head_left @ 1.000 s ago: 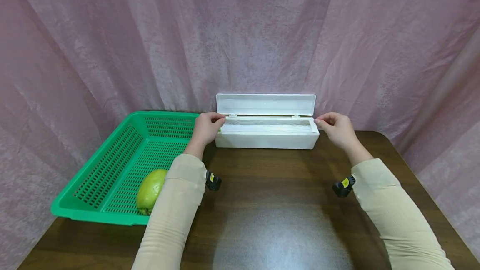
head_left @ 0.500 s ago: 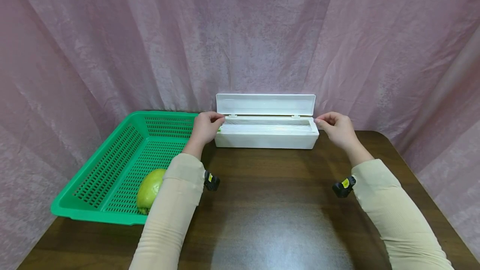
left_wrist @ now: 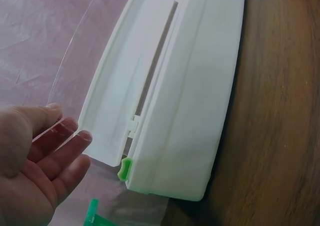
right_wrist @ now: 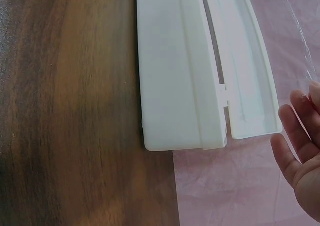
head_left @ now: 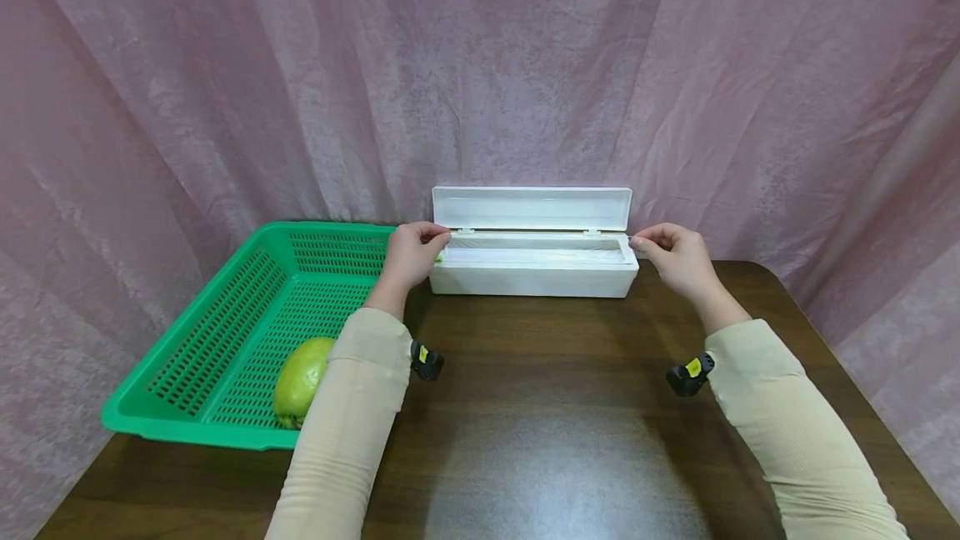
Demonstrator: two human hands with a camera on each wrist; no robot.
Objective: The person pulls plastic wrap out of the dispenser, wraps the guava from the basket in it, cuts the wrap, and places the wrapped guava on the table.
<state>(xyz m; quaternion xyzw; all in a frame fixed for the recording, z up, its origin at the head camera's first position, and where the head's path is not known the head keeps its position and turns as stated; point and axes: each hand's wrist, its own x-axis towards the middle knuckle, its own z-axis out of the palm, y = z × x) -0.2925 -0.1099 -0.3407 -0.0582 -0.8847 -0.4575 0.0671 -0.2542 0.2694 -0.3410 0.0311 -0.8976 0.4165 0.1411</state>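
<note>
Box point(head_left: 534, 282), white with its lid raised, sits mid-frame on the desk point(head_left: 555, 423); left hand point(head_left: 410, 261) and right hand point(head_left: 677, 263) pinch clear film point(left_wrist: 71, 38) above it. Green basket point(head_left: 172, 437) at left holds one green fruit point(head_left: 302, 382).

Pinkish-mauve curtain point(head_left: 480, 65) in soft folds — behind a brown wood-grain table point(head_left: 525, 340); whitish glare point(head_left: 562, 473) on top

Left arm point(head_left: 341, 423) stretched forward, slanting inward; right arm point(head_left: 791, 432) likewise from other side. Left grip point(head_left: 409, 257) pinches, thumb tip meeting fingertip, remaining fingers loosely bent. Right grip point(head_left: 675, 259) mirrors it, thumb against fingertip. Both grips level, well apart.
</note>
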